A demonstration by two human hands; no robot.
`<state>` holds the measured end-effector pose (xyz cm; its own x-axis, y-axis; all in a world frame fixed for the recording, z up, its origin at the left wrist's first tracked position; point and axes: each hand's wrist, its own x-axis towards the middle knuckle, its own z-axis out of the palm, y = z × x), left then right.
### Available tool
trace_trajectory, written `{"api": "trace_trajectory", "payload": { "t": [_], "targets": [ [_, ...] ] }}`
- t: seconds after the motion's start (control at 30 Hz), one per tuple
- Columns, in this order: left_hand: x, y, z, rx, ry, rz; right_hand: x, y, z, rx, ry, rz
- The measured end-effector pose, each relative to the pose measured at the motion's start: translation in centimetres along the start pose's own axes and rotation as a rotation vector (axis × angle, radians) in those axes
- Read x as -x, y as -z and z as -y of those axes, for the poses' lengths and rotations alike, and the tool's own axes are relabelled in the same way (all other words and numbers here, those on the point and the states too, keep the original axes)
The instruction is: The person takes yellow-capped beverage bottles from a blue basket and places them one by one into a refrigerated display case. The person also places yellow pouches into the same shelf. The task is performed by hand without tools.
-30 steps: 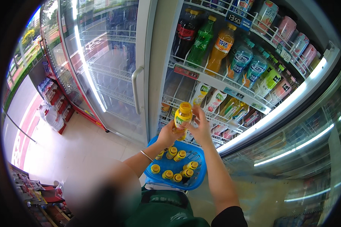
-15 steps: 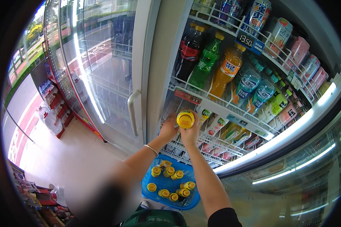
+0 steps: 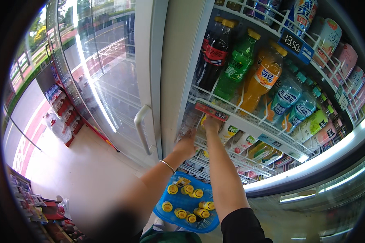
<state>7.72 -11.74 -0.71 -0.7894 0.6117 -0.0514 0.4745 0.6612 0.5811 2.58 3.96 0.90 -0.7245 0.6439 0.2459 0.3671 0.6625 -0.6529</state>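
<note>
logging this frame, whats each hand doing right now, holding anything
Left hand: on the wire shelf edge, grip cannot be told.
Right hand: reaching under that shelf, contents hidden.

Your blue plastic mesh basket [image 3: 162, 210] of yellow-capped bottles [image 3: 181, 189], silver bangle [image 3: 167, 166] on your left wrist, your black right sleeve [image 3: 243, 224], white wire fridge shelf [image 3: 231, 107], dark cola bottle [image 3: 209, 56], green bottle [image 3: 235, 67], orange bottle [image 3: 261, 79], red price tag [image 3: 211, 111]

Bright daylight, glare on the glass door [image 3: 109, 73], fisheye-bent edges, dark rim.
</note>
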Motion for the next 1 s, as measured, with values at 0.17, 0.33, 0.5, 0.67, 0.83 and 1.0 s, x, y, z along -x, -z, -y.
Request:
{"api": "trace_trajectory", "payload": {
  "t": [0.17,0.33,0.5,0.67,0.83,1.0],
  "targets": [
    [0.1,0.2,-3.4,-0.048,-0.042,0.022,-4.4,1.1,-3.9,0.033,0.281,-0.085],
    [0.0,-0.5,-3.1,-0.119,-0.085,-0.007,-3.5,2.0,-3.2,-0.005,0.17,-0.07],
    [-0.9,-1.3,-1.2,-0.126,-0.105,-0.013,2.5,3.5,-0.4,-0.359,0.035,0.021],
    [0.6,0.0,-2.6,-0.056,-0.19,0.001,13.6,2.9,-2.7,-0.312,0.198,-0.228],
    [8.0,-6.1,-1.3,0.095,-0.379,-0.219,21.4,5.1,-11.3,-0.272,0.182,-0.019],
    [16.8,-12.8,2.8,0.389,-0.087,0.032,29.2,5.7,-19.5,-0.168,-0.021,0.178]
  ]
}}
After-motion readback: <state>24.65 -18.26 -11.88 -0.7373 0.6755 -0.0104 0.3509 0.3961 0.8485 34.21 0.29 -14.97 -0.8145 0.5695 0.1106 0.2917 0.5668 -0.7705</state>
